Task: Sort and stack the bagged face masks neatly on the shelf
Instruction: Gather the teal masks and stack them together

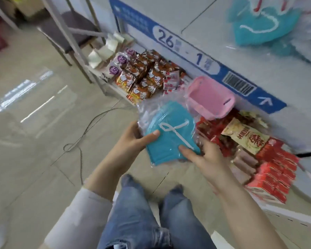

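left hand (131,139) and right hand (203,156) grasp one bagged mask (169,135) | one pink basket (211,97) just beyond | upper shelf (223,47): perhaps one blurred teal bag (262,24)

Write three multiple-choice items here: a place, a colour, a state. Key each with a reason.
1. Where is the pink basket? A on the floor; B just below the blue label strip; C in a hand.
2. What colour is the held mask? A red; B teal; C yellow.
3. How is that mask held? A by both hands; B by one hand; C not at all.
Key: 1 B, it sits under the strip. 2 B, it is plainly teal. 3 A, the left hand and right hand grip its sides.
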### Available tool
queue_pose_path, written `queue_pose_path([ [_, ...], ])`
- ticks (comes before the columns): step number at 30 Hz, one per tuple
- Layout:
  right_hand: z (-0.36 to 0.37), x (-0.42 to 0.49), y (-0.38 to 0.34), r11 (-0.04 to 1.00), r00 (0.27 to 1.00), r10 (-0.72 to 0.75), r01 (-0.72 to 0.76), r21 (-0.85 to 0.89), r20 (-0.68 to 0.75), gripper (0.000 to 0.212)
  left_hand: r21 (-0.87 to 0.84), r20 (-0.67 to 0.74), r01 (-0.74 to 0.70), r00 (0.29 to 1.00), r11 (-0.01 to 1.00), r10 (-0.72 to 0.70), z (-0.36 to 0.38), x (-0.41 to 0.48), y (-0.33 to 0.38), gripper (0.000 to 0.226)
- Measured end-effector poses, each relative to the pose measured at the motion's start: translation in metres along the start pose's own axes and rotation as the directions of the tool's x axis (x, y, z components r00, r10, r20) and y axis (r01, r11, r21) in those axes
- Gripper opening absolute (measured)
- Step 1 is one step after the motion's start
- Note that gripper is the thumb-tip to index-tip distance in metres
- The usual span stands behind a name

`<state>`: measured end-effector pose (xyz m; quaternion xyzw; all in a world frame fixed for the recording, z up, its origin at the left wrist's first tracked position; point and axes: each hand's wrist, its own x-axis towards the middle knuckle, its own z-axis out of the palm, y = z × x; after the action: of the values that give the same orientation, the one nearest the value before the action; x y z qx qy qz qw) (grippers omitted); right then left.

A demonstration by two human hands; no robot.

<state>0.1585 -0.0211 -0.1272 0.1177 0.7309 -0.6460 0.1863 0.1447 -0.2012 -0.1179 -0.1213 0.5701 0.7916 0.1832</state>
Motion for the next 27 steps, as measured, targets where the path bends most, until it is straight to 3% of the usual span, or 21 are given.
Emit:
queue_pose_path([
  [3,0.053,0.006,0.011,0.996,0.991,0.078,-0.072,-0.057,0.113,0.011,-0.083,-0.093,0.069,0.993,0.994,-0.077,-0.056,-0.023,-0.015,0.015],
  [6,0.127,0.015,0.022,0.981,0.958,0.176,-0.152,-0.122,0.226,0.012,-0.101,-0.22,0.08,0.97,0.992,-0.1,-0.129,-0.047,-0.025,0.023],
  [10,0.227,0.026,0.034,0.95,0.902,0.287,-0.224,-0.217,0.322,0.01,-0.134,-0.458,0.104,0.876,0.986,-0.154,-0.219,-0.078,-0.035,0.018],
  [13,0.289,0.034,0.041,0.927,0.838,0.376,-0.336,-0.167,0.395,0.018,-0.158,-0.575,0.073,0.804,0.985,-0.152,-0.275,-0.098,-0.04,0.02],
  [17,0.345,0.052,0.046,0.889,0.8,0.455,-0.434,-0.146,0.391,0.017,-0.234,-0.662,0.064,0.72,0.97,-0.207,-0.325,-0.107,-0.048,0.032],
  [21,0.391,0.081,0.043,0.87,0.781,0.493,-0.447,-0.208,0.384,0.021,-0.301,-0.725,-0.017,0.653,0.954,-0.217,-0.356,-0.095,-0.046,0.027],
  [27,0.456,0.151,0.006,0.9,0.768,0.435,-0.357,-0.249,0.47,0.008,-0.375,-0.733,-0.132,0.649,0.917,-0.207,-0.418,-0.06,-0.008,0.027],
])
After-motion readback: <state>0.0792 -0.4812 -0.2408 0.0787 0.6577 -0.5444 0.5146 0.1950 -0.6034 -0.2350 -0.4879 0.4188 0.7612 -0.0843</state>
